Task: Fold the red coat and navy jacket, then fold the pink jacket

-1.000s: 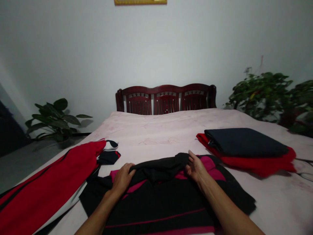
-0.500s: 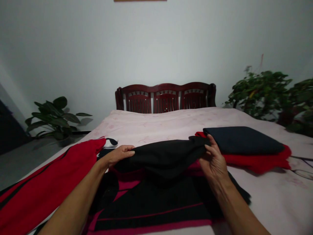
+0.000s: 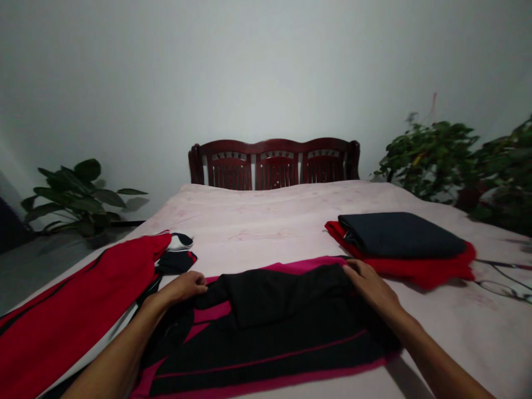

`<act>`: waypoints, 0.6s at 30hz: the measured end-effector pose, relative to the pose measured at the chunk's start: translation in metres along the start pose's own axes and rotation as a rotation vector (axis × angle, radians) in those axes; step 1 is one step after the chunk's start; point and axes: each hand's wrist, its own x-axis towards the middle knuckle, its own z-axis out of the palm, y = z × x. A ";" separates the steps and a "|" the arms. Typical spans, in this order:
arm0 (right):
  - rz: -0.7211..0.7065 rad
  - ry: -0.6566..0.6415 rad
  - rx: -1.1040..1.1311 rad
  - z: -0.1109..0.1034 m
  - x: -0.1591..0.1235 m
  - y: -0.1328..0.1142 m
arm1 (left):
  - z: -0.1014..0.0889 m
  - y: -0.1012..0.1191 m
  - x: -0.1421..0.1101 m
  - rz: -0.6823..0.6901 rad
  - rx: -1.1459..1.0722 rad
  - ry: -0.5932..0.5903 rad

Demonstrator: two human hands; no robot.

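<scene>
A black garment with magenta trim lies spread on the bed, its upper part folded over toward me in a dark band. My left hand rests flat with its fingertips at the left end of that fold, holding nothing that I can see. My right hand lies on the fold's right end, over the black cloth, fingers loosely apart and not visibly gripping. A long red garment with black and white stripes lies to the left of my left arm.
The bed's pale pink cover runs to a dark red wooden headboard. A folded dark stack on red cloth sits to the right. Small black-and-white clothes lie at left. Potted plants stand beyond the bed.
The lifted black cloth has come down and lies folded on the garment. Both hands have dropped lower and flattened onto it, and the view has shifted slightly.
</scene>
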 end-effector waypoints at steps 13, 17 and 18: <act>-0.067 -0.173 -0.212 0.008 0.039 0.025 | -0.008 0.010 -0.030 0.154 -0.496 0.148; -0.033 -0.246 -0.114 0.018 0.040 0.025 | -0.002 0.012 -0.022 0.142 -0.529 0.160; -0.048 -0.266 -0.124 0.020 0.039 0.021 | -0.001 0.011 -0.021 0.140 -0.519 0.170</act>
